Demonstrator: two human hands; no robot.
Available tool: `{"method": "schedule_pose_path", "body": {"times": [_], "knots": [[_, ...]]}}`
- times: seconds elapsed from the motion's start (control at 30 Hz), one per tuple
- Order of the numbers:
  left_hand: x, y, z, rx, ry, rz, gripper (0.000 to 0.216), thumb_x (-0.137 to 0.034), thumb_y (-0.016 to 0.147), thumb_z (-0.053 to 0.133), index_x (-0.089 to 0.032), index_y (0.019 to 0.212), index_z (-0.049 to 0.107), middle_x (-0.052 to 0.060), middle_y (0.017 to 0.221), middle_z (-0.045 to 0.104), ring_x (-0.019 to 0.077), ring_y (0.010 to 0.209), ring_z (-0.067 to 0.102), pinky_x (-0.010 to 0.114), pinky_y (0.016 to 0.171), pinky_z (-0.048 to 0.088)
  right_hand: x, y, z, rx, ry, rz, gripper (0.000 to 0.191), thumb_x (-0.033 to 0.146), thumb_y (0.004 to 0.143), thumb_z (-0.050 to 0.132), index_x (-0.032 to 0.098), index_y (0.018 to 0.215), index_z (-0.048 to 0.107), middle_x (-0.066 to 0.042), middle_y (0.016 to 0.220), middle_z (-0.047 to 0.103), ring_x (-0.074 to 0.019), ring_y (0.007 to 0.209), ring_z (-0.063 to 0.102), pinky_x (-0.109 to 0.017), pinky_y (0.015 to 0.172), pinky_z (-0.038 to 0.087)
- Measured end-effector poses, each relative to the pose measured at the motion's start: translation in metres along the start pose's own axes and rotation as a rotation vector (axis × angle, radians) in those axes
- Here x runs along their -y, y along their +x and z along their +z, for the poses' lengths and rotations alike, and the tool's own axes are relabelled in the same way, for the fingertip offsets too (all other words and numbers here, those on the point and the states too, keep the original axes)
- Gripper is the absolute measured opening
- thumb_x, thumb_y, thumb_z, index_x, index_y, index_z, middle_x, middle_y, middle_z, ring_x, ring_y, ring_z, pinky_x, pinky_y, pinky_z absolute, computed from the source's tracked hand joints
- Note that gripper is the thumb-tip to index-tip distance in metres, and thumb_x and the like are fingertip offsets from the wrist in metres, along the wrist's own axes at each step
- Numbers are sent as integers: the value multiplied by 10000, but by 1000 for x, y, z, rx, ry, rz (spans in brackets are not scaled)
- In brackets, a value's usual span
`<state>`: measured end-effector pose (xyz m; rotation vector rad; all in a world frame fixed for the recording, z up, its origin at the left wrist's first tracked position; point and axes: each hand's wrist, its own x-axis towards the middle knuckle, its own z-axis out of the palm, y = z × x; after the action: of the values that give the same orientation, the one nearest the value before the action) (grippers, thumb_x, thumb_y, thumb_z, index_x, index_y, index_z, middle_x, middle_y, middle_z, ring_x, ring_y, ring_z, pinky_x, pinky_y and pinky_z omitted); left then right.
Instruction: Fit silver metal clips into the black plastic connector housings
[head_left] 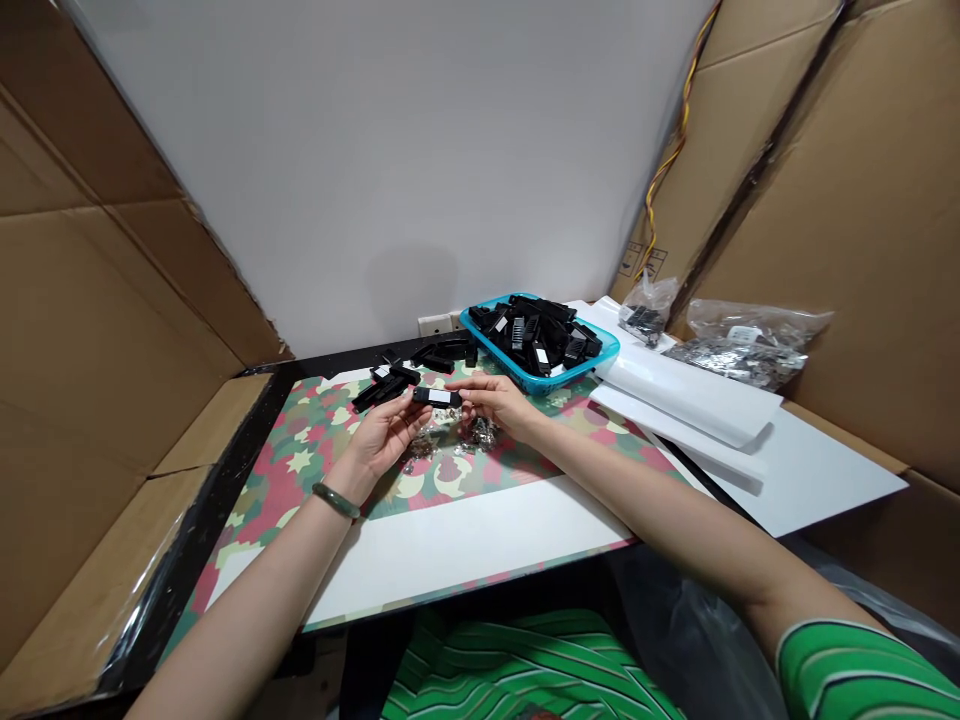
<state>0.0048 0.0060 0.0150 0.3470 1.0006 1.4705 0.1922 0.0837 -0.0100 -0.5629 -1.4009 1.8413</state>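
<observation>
My left hand [384, 438] and my right hand [496, 402] hold one small black plastic part [436, 397] with a white label between their fingertips, above a camouflage-patterned mat [300, 450]. Both hands pinch its ends. Under the hands lies a small heap of shiny metal pieces [457, 438]. A green bangle [335, 500] sits on my left wrist. Several more black parts [405, 378] lie on the mat just behind the hands.
A turquoise basket [600, 362] full of black parts stands at the back right. White sheets [697, 405] lie to the right, with two clear bags [742, 345] of parts behind them. Cardboard walls close in both sides; a white board [450, 545] covers the near mat.
</observation>
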Motion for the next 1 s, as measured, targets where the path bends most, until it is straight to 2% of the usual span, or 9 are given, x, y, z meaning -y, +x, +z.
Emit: {"method": "schedule_pose_path", "body": {"times": [0.2,0.33,0.4,0.53,0.6,0.67,0.73,0.83,1.0], "knots": [[1,1,-2,23,20,22,117,-75,881,591,-95,813,685,82,766,680,136,684,680,253,723,619,-1,3,-1,-21,123,58,293,246,667,830,158,941,777,-66,891,723,-90,633,581,-243,625,519],[3,6,-7,78,218,136,60,-143,839,652,-116,871,695,78,822,698,147,710,681,284,740,603,0,4,0,-35,184,66,276,213,638,857,155,896,778,-91,985,727,-110,694,620,-248,653,552],[4,7,-9,110,399,287,168,-215,828,673,-145,979,699,80,907,711,176,802,693,311,773,587,1,3,0,-43,194,64,255,216,647,855,156,881,775,-82,967,724,-103,661,609,-262,664,571],[9,1,-6,201,856,798,414,-300,757,762,-222,1156,679,101,1205,671,260,1168,599,384,995,487,1,0,3,-11,193,97,289,221,662,852,152,928,763,-54,887,714,-77,597,576,-266,663,573],[13,-4,-3,265,1013,957,420,-299,719,806,-236,1122,708,105,1215,666,279,1191,579,404,1043,445,0,-1,6,31,194,108,336,241,647,866,151,951,755,-42,835,706,-86,614,589,-262,660,560],[15,-8,-1,273,1056,1011,293,-305,750,785,-237,1032,746,105,1129,694,276,1108,618,403,1009,463,0,-1,7,69,166,108,366,301,638,870,154,951,749,-38,790,696,-110,632,600,-269,635,542],[15,-9,-2,223,1060,1017,205,-319,786,751,-236,974,761,100,1047,713,265,1020,645,389,951,489,4,-1,5,55,51,50,372,365,668,842,164,965,744,-45,807,701,-130,662,606,-261,599,505],[10,-5,-6,133,1079,1029,201,-343,791,743,-223,950,758,92,986,721,256,953,653,371,897,499,15,-1,-4,-7,-353,-150,232,357,750,768,169,885,750,-45,823,712,-141,698,603,-247,596,440],[7,1,-10,83,1086,1038,177,-340,779,742,-208,896,749,94,938,732,253,910,660,375,868,507,24,-6,-7,163,-1031,-230,85,189,801,699,148,740,742,-46,755,693,-147,687,583,-257,647,404]]}}
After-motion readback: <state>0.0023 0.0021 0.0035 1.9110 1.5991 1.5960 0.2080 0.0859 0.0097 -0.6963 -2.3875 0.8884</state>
